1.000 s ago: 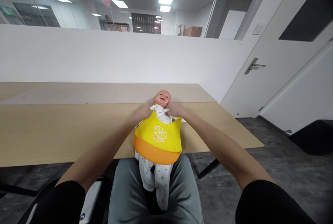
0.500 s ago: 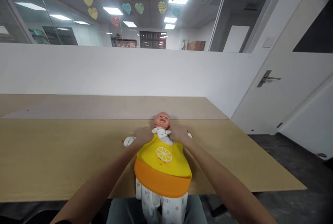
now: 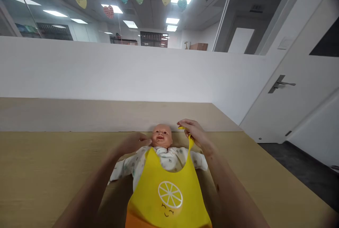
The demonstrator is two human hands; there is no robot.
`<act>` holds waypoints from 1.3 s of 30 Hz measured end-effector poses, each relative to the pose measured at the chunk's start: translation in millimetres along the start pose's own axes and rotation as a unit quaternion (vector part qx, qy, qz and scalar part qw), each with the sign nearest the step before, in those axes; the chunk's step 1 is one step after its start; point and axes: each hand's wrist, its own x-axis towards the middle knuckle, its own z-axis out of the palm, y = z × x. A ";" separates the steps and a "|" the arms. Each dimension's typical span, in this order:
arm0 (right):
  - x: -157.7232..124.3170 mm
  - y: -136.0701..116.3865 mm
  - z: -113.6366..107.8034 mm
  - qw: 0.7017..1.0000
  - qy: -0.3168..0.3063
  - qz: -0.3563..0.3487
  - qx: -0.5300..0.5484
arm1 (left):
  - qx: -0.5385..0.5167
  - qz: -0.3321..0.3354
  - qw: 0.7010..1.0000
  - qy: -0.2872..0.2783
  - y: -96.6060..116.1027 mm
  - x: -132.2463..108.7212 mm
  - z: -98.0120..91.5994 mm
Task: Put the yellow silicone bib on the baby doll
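A baby doll (image 3: 161,137) lies on its back on a light wooden table (image 3: 39,171), wearing a white printed sleepsuit (image 3: 169,159). Over its chest and belly lies a yellow bib (image 3: 169,196) with a lemon-slice print, its orange lower edge cut off by the frame. My right hand (image 3: 194,131) pinches the bib's narrow yellow neck strap (image 3: 189,140), lifted beside the doll's head. My left hand (image 3: 131,143) is next to the doll's left-of-view cheek, its fingers pointing at the face. Whether it holds anything is hidden.
A paler wooden board (image 3: 106,117) runs along the far side of the table, against a white partition wall (image 3: 119,72). At the right stand a white door (image 3: 299,115) with a metal handle and dark floor. Paper hearts hang beyond the glass.
The bib's strap now rises beside the doll's head in my right hand. My left hand has moved off the neck toward the head's side. The view has tilted and closed in, showing the doll's sleeves.
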 end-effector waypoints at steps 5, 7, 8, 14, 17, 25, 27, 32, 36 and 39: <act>29.7 1.5 23.1 0.997 0.037 0.015 0.073 | -0.005 0.027 0.996 -0.080 18.5 1.8 -0.1; 36.6 4.8 26.7 0.997 0.029 0.036 0.058 | -0.045 0.026 0.993 -0.102 24.7 4.5 2.6; 38.7 6.4 26.4 0.998 0.021 0.047 0.040 | -0.061 0.027 0.992 -0.107 26.1 6.3 3.3; 37.1 7.8 10.0 0.988 -0.080 0.041 -0.124 | -0.015 0.022 0.994 -0.107 17.0 12.4 -8.4; 33.8 4.0 8.7 0.996 -0.060 0.023 -0.054 | -0.014 0.020 0.993 -0.114 10.4 10.6 -15.9; 43.4 15.0 15.7 0.891 0.008 0.149 0.429 | -0.026 -0.003 0.988 -0.150 0.5 9.2 -25.0; 45.5 16.5 15.8 0.857 0.007 0.155 0.492 | -0.016 -0.012 0.988 -0.151 -1.5 11.4 -25.2; 45.6 13.6 20.2 0.843 0.019 0.141 0.519 | 0.009 -0.039 0.987 -0.155 -6.8 17.4 -21.9; 43.3 12.1 24.5 0.882 0.021 0.133 0.452 | 0.019 -0.056 0.981 -0.186 -14.9 19.9 -19.5; 40.3 10.1 27.5 0.914 -0.002 0.123 0.387 | 0.018 -0.067 0.978 -0.196 -19.0 22.8 -16.7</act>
